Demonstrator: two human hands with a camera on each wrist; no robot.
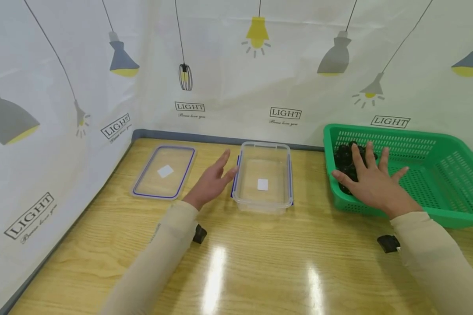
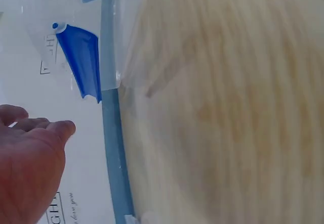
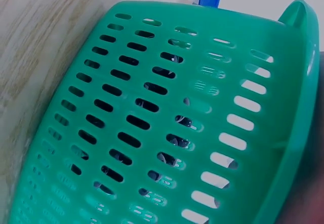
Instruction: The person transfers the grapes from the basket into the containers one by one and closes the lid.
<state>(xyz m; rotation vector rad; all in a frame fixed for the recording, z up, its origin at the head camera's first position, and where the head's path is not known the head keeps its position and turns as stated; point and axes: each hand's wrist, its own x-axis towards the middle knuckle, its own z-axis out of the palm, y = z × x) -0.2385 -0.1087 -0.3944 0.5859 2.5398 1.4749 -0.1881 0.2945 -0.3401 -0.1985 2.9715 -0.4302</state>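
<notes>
A clear plastic food container [image 1: 262, 168] with blue side clips stands uncovered on the table, a white label at its bottom. My left hand [image 1: 210, 183] is just left of it, its fingers stretched toward the near side and nothing in its grasp. A blue clip [image 2: 81, 62] hangs down in the left wrist view. My right hand [image 1: 372, 183] is spread over the left end of a green slotted basket [image 1: 429, 210]. Beneath its fingers lie dark, shiny round fruit [image 1: 343, 157], like black grapes, partly hidden by the hand. Through the basket's slots they show in the right wrist view.
A clear lid [image 1: 165, 177] with a blue seal and a white label lies flat left of the container. Behind the wooden table [image 1: 260, 262] rises a white sheet [image 1: 228, 65] printed with lamps, which also runs along the left side.
</notes>
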